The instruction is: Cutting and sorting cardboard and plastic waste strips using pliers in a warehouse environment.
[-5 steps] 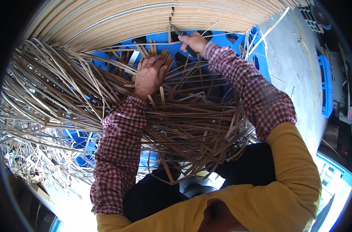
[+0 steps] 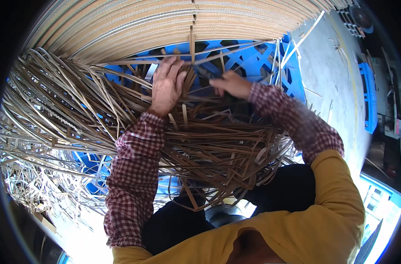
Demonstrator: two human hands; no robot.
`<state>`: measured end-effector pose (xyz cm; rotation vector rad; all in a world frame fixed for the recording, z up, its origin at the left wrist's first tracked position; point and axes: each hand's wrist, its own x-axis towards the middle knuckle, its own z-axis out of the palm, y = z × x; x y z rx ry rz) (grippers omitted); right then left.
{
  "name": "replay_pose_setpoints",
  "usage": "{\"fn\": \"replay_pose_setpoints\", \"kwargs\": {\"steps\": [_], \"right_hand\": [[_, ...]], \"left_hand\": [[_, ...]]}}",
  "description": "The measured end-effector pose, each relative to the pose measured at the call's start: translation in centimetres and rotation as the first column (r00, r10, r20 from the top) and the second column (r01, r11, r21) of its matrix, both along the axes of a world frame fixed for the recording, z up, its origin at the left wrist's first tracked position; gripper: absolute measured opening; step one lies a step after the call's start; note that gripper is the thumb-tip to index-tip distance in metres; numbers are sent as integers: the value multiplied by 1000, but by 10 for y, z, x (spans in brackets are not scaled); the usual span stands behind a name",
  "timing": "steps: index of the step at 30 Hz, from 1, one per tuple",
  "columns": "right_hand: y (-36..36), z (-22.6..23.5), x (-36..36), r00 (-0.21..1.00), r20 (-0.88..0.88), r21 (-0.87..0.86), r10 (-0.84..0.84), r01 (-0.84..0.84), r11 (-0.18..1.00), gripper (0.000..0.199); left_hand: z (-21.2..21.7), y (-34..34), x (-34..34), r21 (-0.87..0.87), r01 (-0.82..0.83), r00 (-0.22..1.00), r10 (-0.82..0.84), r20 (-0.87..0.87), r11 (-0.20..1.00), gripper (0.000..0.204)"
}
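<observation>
My left hand (image 2: 165,86) lies over the cardboard strips with its fingers stretched out and the thumb apart. A fan of short brown strips (image 2: 190,79) sticks out beside the thumb. What lies under the palm is hidden. To the right, my right hand (image 2: 232,84) is closed on a dark, pointed hand tool (image 2: 204,71), blurred by motion. Its head slants toward the short strips. One upright strip (image 2: 192,44) hangs from the seam in the cardboard stack (image 2: 143,37), just beyond both hands.
A blue slatted plastic pallet (image 2: 249,55) shows beneath the strips. Long tangled cardboard strips (image 2: 64,101) heap up at the left, and more (image 2: 222,149) lie in front of my legs. Grey floor (image 2: 337,88) runs along the right, with another blue pallet (image 2: 368,99) beyond.
My right hand and the tool have pulled back from the stack, nearer to me and slightly right. My left fingers have shifted slightly left and spread.
</observation>
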<state>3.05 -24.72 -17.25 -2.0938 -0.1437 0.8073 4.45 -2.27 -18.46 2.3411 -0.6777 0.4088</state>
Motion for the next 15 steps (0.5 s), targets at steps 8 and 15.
{"fn": "replay_pose_setpoints", "kwargs": {"steps": [8, 15], "right_hand": [[-22, 76, 6, 949, -7, 67, 315, -313, 947, 39], [-14, 51, 66, 999, 8, -261, 32, -29, 965, 47]], "left_hand": [[-20, -28, 68, 190, 100, 993, -86, -80, 977, 43], [-7, -29, 46, 270, 42, 998, -27, -59, 962, 22]]}}
